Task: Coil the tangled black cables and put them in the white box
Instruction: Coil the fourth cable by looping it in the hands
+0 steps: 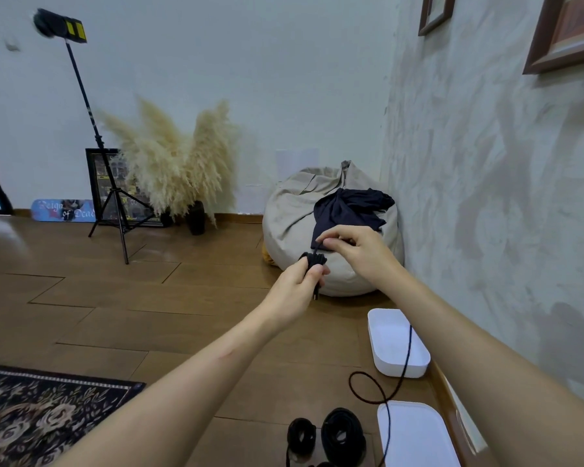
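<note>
My left hand (pixel 295 288) grips a small bundle of coiled black cable (pixel 314 259), held up in front of the beanbag. A short plug end hangs below the fist. My right hand (pixel 354 249) pinches the cable's free end just above the bundle. The white box (pixel 397 342) sits open on the floor by the right wall. A loose black cable (pixel 378 392) trails from the box rim across the floor. Two coiled black cables (pixel 343 434) lie on the floor at the bottom, beside the white lid (pixel 415 436).
A beige beanbag (pixel 294 210) with a dark cloth (pixel 348 210) on it fills the corner. A light stand (pixel 112 197), pampas grass in a vase (pixel 176 163) and framed pictures stand at the far wall. A patterned rug (pixel 41 409) lies bottom left.
</note>
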`<state>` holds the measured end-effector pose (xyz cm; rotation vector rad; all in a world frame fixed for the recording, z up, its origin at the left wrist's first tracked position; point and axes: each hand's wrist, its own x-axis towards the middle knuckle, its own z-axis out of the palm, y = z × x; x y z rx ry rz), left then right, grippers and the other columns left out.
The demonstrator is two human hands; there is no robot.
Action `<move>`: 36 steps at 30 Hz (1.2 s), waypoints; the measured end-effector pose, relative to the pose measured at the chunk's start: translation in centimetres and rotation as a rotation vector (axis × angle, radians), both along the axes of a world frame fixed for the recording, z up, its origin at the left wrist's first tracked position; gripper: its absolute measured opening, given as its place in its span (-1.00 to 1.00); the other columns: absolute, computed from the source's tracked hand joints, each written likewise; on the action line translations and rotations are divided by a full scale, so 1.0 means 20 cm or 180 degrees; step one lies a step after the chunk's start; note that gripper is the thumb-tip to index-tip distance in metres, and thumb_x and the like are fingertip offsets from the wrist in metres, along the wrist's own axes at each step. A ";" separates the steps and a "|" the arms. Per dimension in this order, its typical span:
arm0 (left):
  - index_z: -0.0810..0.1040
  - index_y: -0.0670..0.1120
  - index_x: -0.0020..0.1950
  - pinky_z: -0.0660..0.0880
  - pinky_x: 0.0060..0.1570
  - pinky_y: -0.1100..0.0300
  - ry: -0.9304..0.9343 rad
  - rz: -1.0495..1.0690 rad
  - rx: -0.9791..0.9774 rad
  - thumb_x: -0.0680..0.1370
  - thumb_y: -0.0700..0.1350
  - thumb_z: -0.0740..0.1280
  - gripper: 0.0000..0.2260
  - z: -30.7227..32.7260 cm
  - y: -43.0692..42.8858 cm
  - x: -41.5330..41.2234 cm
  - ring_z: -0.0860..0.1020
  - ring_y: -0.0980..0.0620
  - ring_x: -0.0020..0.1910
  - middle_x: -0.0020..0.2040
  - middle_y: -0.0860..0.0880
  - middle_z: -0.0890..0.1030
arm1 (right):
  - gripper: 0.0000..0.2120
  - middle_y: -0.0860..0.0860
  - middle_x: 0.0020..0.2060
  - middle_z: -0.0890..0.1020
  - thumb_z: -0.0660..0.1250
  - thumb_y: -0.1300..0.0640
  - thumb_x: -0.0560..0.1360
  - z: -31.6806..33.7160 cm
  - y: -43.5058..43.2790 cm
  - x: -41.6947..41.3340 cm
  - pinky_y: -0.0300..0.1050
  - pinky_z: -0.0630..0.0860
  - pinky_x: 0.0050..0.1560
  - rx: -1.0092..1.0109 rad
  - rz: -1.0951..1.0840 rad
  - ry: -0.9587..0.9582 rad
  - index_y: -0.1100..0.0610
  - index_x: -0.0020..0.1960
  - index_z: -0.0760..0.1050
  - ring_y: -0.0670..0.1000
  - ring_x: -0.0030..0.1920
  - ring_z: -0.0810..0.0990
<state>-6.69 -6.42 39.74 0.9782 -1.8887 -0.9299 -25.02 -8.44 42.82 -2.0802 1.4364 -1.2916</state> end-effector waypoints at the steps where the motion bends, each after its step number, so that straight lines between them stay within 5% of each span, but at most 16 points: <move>1: 0.57 -0.04 0.11 0.49 0.10 0.19 0.0100 -0.0088 -0.0026 0.75 -0.08 0.13 -0.78 0.01 0.01 0.00 0.57 0.10 0.02 -0.07 0.05 0.60 | -0.88 -0.06 -0.20 0.71 0.40 0.01 0.58 -0.01 0.00 -0.01 0.01 0.56 0.02 0.0072 0.0024 -0.0155 -0.13 -0.01 0.71 -0.07 -0.10 0.65; 4: 0.57 -0.06 0.05 0.47 0.00 0.25 0.0376 -0.0279 -0.0059 0.74 -0.12 0.14 -0.78 0.05 0.02 -0.01 0.54 0.15 -0.07 -0.14 0.09 0.58 | -0.87 0.11 -0.25 0.67 0.40 0.11 0.60 -0.03 0.01 -0.01 -0.18 0.48 -0.12 0.0227 0.0123 -0.0586 0.00 0.04 0.73 -0.11 -0.25 0.53; 6: 0.58 -0.11 0.07 0.47 0.02 0.21 0.0570 -0.0298 -0.0044 0.74 -0.10 0.16 -0.77 0.07 0.02 -0.01 0.54 0.13 -0.07 -0.16 0.11 0.58 | -0.83 0.02 -0.29 0.63 0.33 0.17 0.64 -0.04 0.02 0.01 -0.28 0.43 -0.25 0.0370 0.0159 -0.0733 0.07 0.08 0.71 -0.15 -0.33 0.47; 10: 0.57 -0.10 0.13 0.49 0.03 0.28 0.0853 -0.0247 0.0018 0.72 -0.19 0.20 -0.85 0.12 0.00 0.01 0.58 0.17 -0.06 -0.09 0.05 0.61 | -0.62 -0.03 -0.30 0.59 0.18 0.25 0.68 -0.12 0.05 0.08 -0.12 0.44 -0.23 0.0742 0.0325 -0.0579 -0.10 -0.13 0.63 -0.02 -0.30 0.47; 14: 0.53 -0.16 0.16 0.51 -0.19 0.35 0.1022 -0.0059 0.0035 0.69 -0.26 0.24 -0.89 0.14 -0.03 0.03 0.58 0.20 -0.22 -0.08 -0.03 0.58 | -0.75 0.01 -0.31 0.62 0.10 0.21 0.70 -0.17 0.06 0.19 -0.02 0.54 -0.18 0.1009 0.0375 -0.0096 0.08 -0.06 0.50 -0.01 -0.30 0.57; 20: 0.56 0.05 0.10 0.60 -0.12 -0.05 0.0971 0.0813 -0.0166 0.63 -0.05 0.31 -0.92 0.07 -0.12 0.05 0.59 0.01 -0.13 -0.11 0.05 0.62 | -0.72 0.03 -0.37 0.54 0.12 0.23 0.67 -0.11 0.09 0.32 -0.07 0.44 -0.26 0.1133 0.0592 -0.0034 0.10 -0.18 0.46 0.02 -0.36 0.49; 24: 0.56 -0.01 0.09 0.47 -0.15 0.21 0.0706 0.1341 -0.0396 0.66 -0.10 0.31 -0.95 0.04 -0.16 0.12 0.54 0.20 -0.18 -0.10 0.04 0.63 | -0.68 -0.01 -0.37 0.51 0.22 0.16 0.68 -0.09 0.11 0.31 -0.22 0.40 -0.26 0.1194 0.0798 0.0067 -0.02 -0.21 0.57 -0.07 -0.35 0.44; 28: 0.56 -0.05 0.12 0.43 -0.18 0.48 0.0262 0.1049 -0.0323 0.67 -0.14 0.30 -0.93 0.01 -0.17 0.14 0.57 0.17 -0.06 -0.01 0.04 0.63 | -0.82 0.10 -0.23 0.64 0.29 0.12 0.65 -0.05 0.08 0.26 -0.08 0.43 -0.14 0.0804 0.0691 0.0380 0.11 -0.02 0.66 -0.04 -0.23 0.51; 32: 0.55 -0.14 0.23 0.46 0.26 0.13 -0.0001 0.0348 0.0177 0.73 -0.02 0.18 -0.74 -0.01 -0.17 0.11 0.55 0.08 0.16 0.15 -0.01 0.62 | -0.81 -0.03 -0.16 0.69 0.29 0.06 0.63 -0.02 0.07 0.16 0.11 0.53 0.03 0.0477 0.0391 0.0874 0.02 -0.04 0.67 0.01 -0.10 0.61; 36: 0.58 -0.05 0.15 0.40 0.19 0.40 0.0011 -0.0192 0.0650 0.76 0.05 0.08 -0.68 0.02 -0.10 0.08 0.53 0.27 0.10 0.10 0.06 0.61 | -0.78 -0.16 -0.20 0.71 0.27 0.02 0.61 0.02 0.09 0.11 0.10 0.54 0.04 0.0207 0.0262 0.1005 -0.01 -0.10 0.67 -0.10 -0.10 0.64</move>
